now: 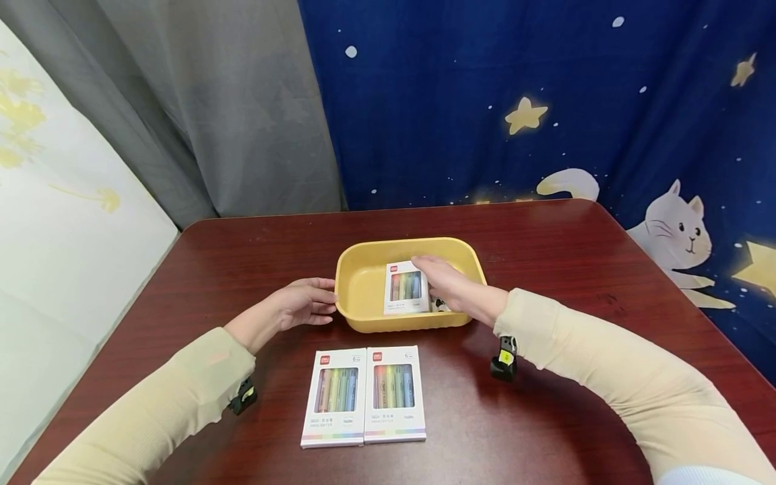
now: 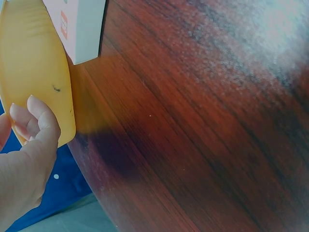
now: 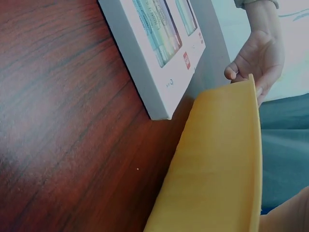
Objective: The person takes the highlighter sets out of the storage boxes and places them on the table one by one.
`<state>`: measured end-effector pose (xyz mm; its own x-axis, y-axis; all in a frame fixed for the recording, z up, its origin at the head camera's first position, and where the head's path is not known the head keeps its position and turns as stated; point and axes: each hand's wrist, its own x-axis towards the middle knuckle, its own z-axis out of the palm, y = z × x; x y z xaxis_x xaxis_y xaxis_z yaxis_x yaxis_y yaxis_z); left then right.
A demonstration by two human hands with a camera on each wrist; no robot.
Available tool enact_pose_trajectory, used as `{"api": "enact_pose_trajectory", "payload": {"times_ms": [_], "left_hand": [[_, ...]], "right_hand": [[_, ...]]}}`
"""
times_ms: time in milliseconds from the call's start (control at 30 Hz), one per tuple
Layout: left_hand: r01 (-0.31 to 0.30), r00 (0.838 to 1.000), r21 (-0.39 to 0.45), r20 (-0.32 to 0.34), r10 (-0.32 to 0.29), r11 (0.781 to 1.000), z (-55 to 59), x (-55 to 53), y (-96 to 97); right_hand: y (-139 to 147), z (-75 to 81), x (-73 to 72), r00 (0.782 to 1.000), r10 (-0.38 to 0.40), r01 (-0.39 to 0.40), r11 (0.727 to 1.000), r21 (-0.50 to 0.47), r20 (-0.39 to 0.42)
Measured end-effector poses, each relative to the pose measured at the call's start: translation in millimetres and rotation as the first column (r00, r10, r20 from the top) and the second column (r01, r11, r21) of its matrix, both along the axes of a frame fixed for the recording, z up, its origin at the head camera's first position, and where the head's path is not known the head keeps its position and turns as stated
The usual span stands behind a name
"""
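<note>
On the table stands a yellow plastic basket (image 1: 358,286). Inside lies a white box of highlighters (image 1: 405,308), its window showing several coloured pens. My right hand (image 1: 448,283) reaches over the basket's right side, fingers extended across the box's upper right corner. Its thumb is hidden, so I cannot tell whether it pinches the box. A black-and-white patterned thing (image 1: 439,305) partly shows beneath this hand. My left hand (image 1: 306,301) is at the basket's left end, fingertips right at the outer wall, with fingers slightly bent in the left wrist view.
Two more highlighter boxes, a left one (image 1: 333,397) and a right one (image 1: 395,394), lie face up side by side in front of the basket. The dark red table (image 1: 515,431) has its back edge along grey and blue curtains (image 1: 424,101).
</note>
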<state>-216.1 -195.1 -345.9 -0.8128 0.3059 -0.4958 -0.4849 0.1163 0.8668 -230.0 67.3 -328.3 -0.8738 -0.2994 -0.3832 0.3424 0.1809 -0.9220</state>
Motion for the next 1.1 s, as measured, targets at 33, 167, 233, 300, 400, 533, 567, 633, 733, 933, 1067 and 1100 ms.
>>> {"api": "enact_pose_trajectory", "payload": {"times_ms": [33, 167, 233, 300, 400, 533, 567, 633, 733, 933, 1067, 1100], "left_hand": [[-0.002, 1.000, 0.001, 0.000, 0.002, 1.000, 0.2, 0.1, -0.1], [-0.002, 1.000, 0.001, -0.002, 0.002, 1.000, 0.5, 0.3, -0.3], [-0.002, 1.000, -0.003, 0.000, 0.002, 1.000, 0.7, 0.2, -0.8], [0.001, 1.000, -0.001, 0.000, -0.001, 1.000, 0.2, -0.1, -0.9], [0.002, 1.000, -0.003, 0.001, -0.002, 1.000, 0.1, -0.4, -1.2], [0.001, 1.000, -0.003, 0.002, -0.001, 1.000, 0.7, -0.4, -1.5], [0.000, 1.000, -0.003, 0.002, 0.000, 1.000, 0.7, -0.3, -1.5], [-0.001, 1.000, -0.002, 0.003, 0.001, 1.000, 0.9, -0.1, -1.5], [0.000, 1.000, 0.000, 0.002, 0.000, 1.000, 1.0, 0.5, -1.1], [-0.008, 1.000, 0.011, 0.010, 0.008, 1.000, 0.6, 0.1, -1.3], [-0.004, 1.000, 0.014, 0.010, 0.004, 1.000, -0.5, -0.3, -1.6], [-0.002, 1.000, 0.014, 0.009, 0.002, 1.000, -0.8, -0.4, -1.5]], "right_hand": [[-0.7, -0.7, 0.3, 1.000, 0.002, -0.002, 1.000, 0.003, 0.008], [-4.2, -4.3, 0.2, 1.000, 0.007, -0.007, 1.000, -0.010, 0.022], [-6.5, -6.0, -0.3, 1.000, 0.012, -0.012, 1.000, -0.019, 0.022], [-8.8, -7.8, -0.6, 1.000, 0.014, -0.014, 1.000, -0.023, 0.019], [-11.4, -9.9, -1.2, 1.000, 0.008, -0.008, 1.000, -0.010, 0.015], [-13.3, -11.1, -1.8, 1.000, -0.011, 0.011, 1.000, 0.014, 0.006], [-13.9, -11.1, -1.8, 1.000, -0.012, 0.011, 1.000, 0.021, 0.007], [-15.0, -10.9, -1.4, 1.000, -0.004, 0.004, 0.999, 0.043, 0.004], [-17.8, -10.8, -0.9, 1.000, 0.004, -0.005, 0.998, 0.065, 0.014], [-22.1, -11.7, -1.1, 1.000, 0.020, -0.022, 0.994, 0.111, 0.016], [-24.4, -12.9, -1.9, 0.999, 0.030, -0.034, 0.993, 0.113, 0.035], [-25.1, -13.3, -2.3, 0.998, 0.034, -0.039, 0.994, 0.104, 0.045]]}}
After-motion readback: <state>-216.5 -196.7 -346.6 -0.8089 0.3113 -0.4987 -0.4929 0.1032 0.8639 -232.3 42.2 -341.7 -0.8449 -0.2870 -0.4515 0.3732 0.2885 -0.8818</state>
